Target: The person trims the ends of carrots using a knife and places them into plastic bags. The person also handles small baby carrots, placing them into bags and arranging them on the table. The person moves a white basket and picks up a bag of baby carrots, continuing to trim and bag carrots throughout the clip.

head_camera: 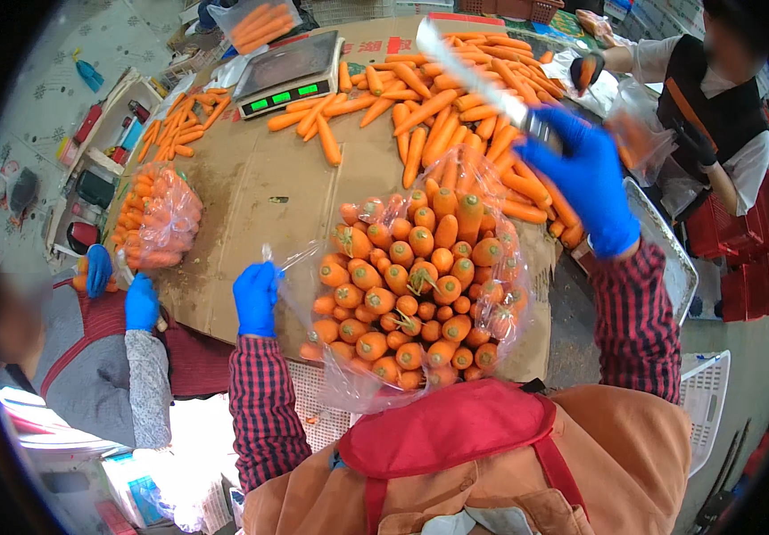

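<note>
My right hand (585, 177), in a blue glove, grips a knife (468, 73) raised over the loose carrots (448, 107), its blade pointing to the far left. My left hand (256, 299), also blue-gloved, pinches a stretched edge of a clear plastic bag (354, 391). That bag lies open right in front of me, packed with carrots (396, 294) whose stem ends face me. A few of them still carry short green-yellow stalks. Cardboard (217, 200) covers the table beneath.
A digital scale (291, 70) stands at the back beside a small carrot pile (184, 124). A bagged bundle of carrots (160, 217) lies at left, near a co-worker's gloved hand (141, 301). Another person (699, 100) holds a plastic bag at right, above a metal tray (662, 247).
</note>
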`<state>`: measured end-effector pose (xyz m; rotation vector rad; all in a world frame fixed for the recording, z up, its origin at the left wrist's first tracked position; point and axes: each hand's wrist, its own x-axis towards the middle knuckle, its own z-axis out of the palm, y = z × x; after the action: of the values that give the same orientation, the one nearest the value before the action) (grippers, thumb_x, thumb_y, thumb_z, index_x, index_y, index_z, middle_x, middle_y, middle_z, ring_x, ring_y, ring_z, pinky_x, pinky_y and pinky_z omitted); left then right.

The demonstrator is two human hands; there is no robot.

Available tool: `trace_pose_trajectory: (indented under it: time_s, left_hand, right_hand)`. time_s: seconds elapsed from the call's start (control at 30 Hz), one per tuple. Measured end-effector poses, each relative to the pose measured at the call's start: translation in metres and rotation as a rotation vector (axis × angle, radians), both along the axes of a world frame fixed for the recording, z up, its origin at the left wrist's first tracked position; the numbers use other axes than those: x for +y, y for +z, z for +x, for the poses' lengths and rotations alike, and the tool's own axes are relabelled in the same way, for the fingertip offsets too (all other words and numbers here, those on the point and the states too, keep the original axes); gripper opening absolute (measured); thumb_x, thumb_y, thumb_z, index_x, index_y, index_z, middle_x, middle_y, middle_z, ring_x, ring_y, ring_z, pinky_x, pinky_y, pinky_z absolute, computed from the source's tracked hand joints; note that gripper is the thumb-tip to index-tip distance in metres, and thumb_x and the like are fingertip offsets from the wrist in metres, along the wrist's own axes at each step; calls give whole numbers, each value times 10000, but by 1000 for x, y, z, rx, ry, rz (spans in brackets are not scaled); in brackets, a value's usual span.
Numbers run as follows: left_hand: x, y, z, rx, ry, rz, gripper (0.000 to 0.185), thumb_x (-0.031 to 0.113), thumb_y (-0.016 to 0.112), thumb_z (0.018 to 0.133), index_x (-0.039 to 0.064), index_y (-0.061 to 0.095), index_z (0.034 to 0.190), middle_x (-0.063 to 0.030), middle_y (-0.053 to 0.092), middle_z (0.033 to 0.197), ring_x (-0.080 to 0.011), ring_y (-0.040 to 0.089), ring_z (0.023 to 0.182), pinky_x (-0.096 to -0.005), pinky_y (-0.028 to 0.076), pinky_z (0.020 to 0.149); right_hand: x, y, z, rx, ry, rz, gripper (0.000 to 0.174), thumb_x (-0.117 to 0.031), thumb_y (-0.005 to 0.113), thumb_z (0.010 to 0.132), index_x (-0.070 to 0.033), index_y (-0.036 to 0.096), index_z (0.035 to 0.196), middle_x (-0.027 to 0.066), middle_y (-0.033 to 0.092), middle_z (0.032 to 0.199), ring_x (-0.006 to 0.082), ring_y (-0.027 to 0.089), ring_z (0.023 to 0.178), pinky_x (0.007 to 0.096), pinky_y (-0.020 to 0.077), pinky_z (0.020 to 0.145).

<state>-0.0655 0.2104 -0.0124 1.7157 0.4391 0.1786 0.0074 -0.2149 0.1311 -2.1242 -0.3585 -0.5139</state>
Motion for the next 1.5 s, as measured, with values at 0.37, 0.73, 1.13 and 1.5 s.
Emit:
trace_pose_trajectory:
  time_s: [0.37,0.73,1.13,1.5]
  left_hand:
    - [-13,-61,-84,-102,112,96,109,127,590,885,18,595,893,-12,570,834,-99,511,738,-260,428,689]
    - [-67,-24,-133,-200,-48,-94,509,289,465,967,86,316,1410,-106,388,1395,-245,417,1245,-375,324,1057]
    - [-99,-93,-125,-38,-194,-1100,549,351,443,974,58,288,1411,-115,344,1414,-244,345,1308,-382,331,1068]
    - [-121,-100,-140,-99,-405,34,546,189,553,924,26,282,1370,-138,443,1299,-247,434,1206,-384,383,1005]
  right_hand:
    - [3,-93,-138,265,81,-190,366,-176,763,698,-93,629,1028,138,635,839,316,642,730,334,505,634]
    - [-22,-160,-159,327,-153,458,73,-35,608,804,-37,585,873,-18,567,732,88,514,633,246,435,571]
    - [-11,-221,-179,520,-12,1153,441,-44,544,785,14,507,1220,81,558,1205,170,548,1034,291,417,920]
    - [-26,-203,-128,519,-80,1281,256,-74,498,826,-44,550,1074,35,583,990,143,569,903,274,457,823]
